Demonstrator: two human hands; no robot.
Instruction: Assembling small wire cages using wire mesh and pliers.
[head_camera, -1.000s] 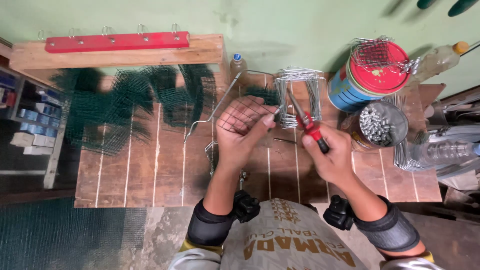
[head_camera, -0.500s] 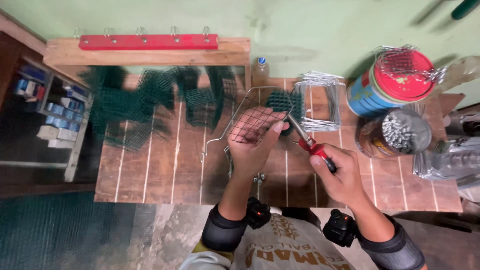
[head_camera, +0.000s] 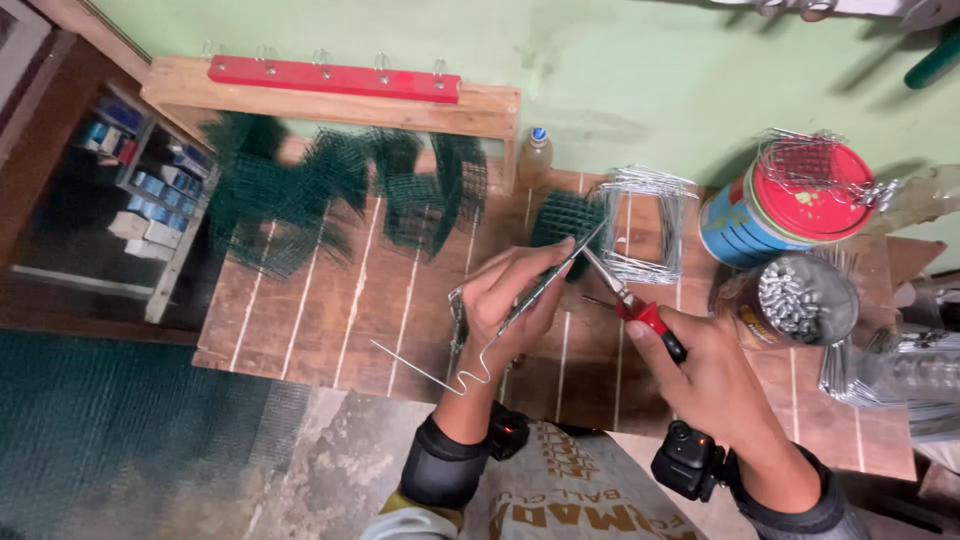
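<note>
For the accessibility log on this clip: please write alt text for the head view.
Over a wooden slatted table, the left hand holds a bent steel wire while the right hand grips red-handled pliers at its upper end. Green mesh, a red-lidded tin and a jar of nails sit nearby.

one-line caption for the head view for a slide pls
Left hand holds a bent wire while right hand grips it with red-handled pliers over a wooden workbench.

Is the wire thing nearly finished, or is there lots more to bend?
Done: a stack of bent wire frames lies on the table. In hand: the left hand holds a wire with a squiggle bent in; the right hand works its tip with pliers. Left: its long stretches look straight.
</note>
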